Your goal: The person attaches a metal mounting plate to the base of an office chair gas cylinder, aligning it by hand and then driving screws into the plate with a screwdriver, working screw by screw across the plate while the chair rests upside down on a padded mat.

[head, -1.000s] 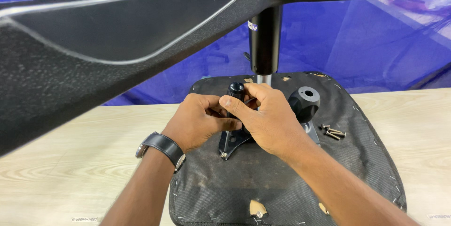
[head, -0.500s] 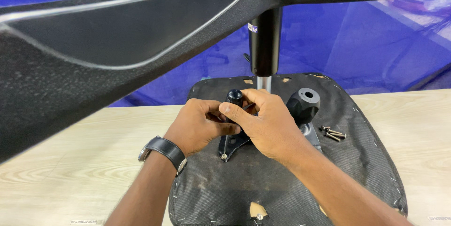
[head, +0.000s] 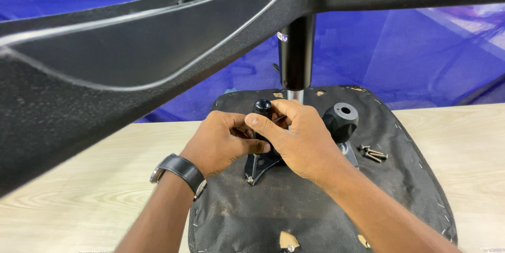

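Both hands meet on the black lever [head: 262, 110] at the seat's [head: 315, 205] middle — left hand [head: 223, 142] pinches it, right hand [head: 297, 140] wraps it. Best keep it square to the bracket [head: 260, 164] — screws [head: 373, 153] lie nearby.

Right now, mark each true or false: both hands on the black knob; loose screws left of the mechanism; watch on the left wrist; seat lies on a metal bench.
1. Both hands grip the black knob: true; left hand and right hand close their fingers around it.
2. Loose screws lie left of the mechanism: false; they lie to its right.
3. A wristwatch sits on the left wrist: true.
4. The upturned chair seat lies on a metal bench: false; it lies on a light wooden table.
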